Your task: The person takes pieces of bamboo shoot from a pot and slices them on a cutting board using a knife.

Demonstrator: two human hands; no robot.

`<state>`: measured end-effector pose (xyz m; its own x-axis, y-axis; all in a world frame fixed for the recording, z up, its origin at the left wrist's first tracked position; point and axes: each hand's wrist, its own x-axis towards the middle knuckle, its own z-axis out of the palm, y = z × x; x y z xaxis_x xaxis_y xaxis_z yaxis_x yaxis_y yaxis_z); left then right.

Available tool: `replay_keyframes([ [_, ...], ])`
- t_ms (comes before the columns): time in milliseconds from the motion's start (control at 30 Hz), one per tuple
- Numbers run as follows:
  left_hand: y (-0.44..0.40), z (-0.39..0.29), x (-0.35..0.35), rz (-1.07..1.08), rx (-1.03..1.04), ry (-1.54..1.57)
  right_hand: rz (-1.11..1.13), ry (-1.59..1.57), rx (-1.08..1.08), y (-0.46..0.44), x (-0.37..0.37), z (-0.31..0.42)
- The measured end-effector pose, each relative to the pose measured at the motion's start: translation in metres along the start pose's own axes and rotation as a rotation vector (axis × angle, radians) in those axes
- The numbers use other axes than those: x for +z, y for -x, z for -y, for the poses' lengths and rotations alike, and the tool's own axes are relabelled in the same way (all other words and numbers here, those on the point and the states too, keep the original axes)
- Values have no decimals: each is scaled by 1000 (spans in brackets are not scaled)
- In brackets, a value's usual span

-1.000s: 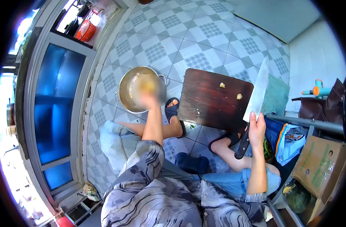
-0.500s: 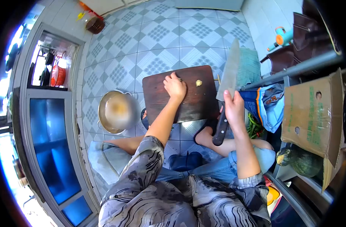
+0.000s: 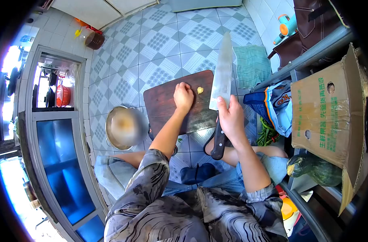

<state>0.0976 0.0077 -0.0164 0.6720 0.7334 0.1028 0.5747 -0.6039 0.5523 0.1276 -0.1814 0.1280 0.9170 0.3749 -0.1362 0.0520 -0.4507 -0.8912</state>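
Right hand [image 3: 231, 121]: fingers gripping knife [image 3: 222, 72]. Left hand [image 3: 184, 99]: fingers curled on board [image 3: 161, 103], contents indiscernible; apparently positioning. Any cut requires those fingers clear.

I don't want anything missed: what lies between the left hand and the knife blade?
A small pale-yellow piece, lying on the cutting board, as the head view shows.

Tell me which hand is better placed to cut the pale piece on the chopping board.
The right hand, probably: its grip holds the knife. The left hand, curled at the chopping board beside the pale piece, has no blade and seems better placed for steadying.
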Motion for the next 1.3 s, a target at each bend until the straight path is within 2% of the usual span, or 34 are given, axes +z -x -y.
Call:
replay_keyframes([
  [67,2,-11,9,-81,60,120,25,-55,34,1,0,1],
  [200,8,-37,14,118,93,-21,30,-61,32,0,2,-4],
  [333,3,-40,21,222,94,-135,39,-104,51,0,2,-4],
  [467,3,-38,17,295,120,-118,50,-103,46,3,1,-1],
  [500,5,-36,17,247,88,-87,39,-137,-6,2,3,-3],
  [600,17,-17,3,-6,47,245,46,-132,16,6,0,4],
  [633,22,-10,-11,-26,34,244,31,-76,-17,5,1,1],
  [700,29,17,-48,-426,-8,389,56,-175,-3,7,2,5],
  [767,35,62,-80,-621,-295,520,82,-150,40,8,6,3],
  [833,36,144,-84,-1009,-407,677,135,-210,27,7,13,-2],
  [900,42,198,-105,-1167,-398,356,186,-267,95,8,20,4],
  [967,43,276,-93,-1270,-255,925,230,-246,136,8,25,8],
  [1000,45,299,-90,-1258,-328,564,237,-231,176,9,28,10],
  [1067,48,352,-74,-1217,-401,539,248,-201,156,9,38,15],
  [1100,46,358,-82,-1195,-437,526,244,-174,145,9,43,19],
  [1167,52,362,-88,-801,-648,105,247,-171,151,9,54,23],
  [1233,46,380,-85,-803,-675,93,248,-102,172,5,62,14],
  [1300,47,380,-92,-800,-421,-301,264,-73,151,1,70,6],
])
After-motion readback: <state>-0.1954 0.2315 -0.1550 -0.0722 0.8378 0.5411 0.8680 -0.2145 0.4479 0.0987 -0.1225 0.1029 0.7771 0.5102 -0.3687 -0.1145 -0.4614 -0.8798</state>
